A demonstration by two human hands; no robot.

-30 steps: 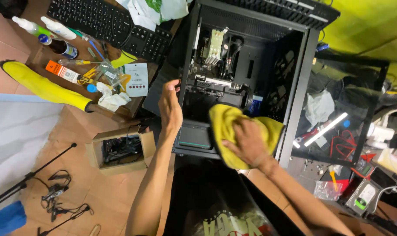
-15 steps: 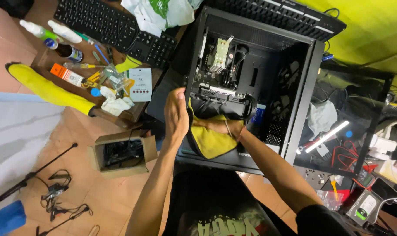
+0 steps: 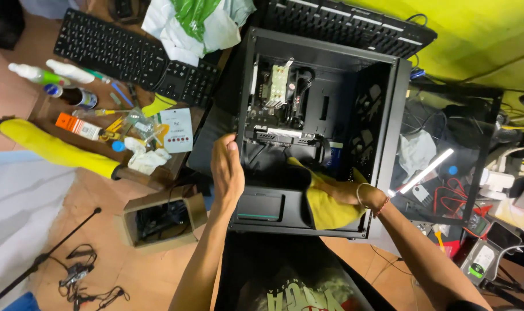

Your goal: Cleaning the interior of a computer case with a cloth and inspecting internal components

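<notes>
Open black computer case (image 3: 388, 144), yellow cloth (image 3: 325, 201) inside it, both my hands at work.

The case lies on its side with the panel off and the board and cooler exposed. My left hand (image 3: 226, 173) rests flat, fingers pressed together, on its front edge, steadying it. My right hand (image 3: 345, 192) reaches into the lower bay; its grip is bunched in the cloth, though folds hide the fingers. The cloth lies under that hand, against the black shroud (image 3: 267, 204). By my judgement the wiping is midway: lower bay in hand, upper board area untouched. Keyboard (image 3: 129, 57) and small cardboard box (image 3: 158, 222) sit left.
</notes>
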